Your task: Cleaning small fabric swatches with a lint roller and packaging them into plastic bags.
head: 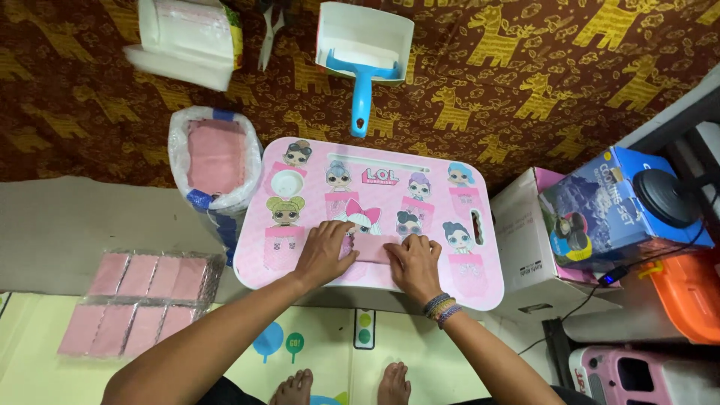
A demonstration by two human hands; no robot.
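A small pink lap table [480, 217] printed with cartoon dolls stands in front of me. Both hands press on a flat pink rectangular piece [372, 247] lying on its near half. My left hand [324, 253] rests palm down on the piece's left end. My right hand [414, 264], with beaded bracelets at the wrist, covers its right end. Fingers of both hands lie flat on the piece.
A plastic bag of pink sheets [216, 157] stands left of the table. Wrapped pink packs [142, 300] lie on the floor at left. A white dustpan with blue brush [363, 52] lies beyond. Cardboard boxes [540, 247], a blue box [615, 210] and an orange bin [690, 292] crowd the right.
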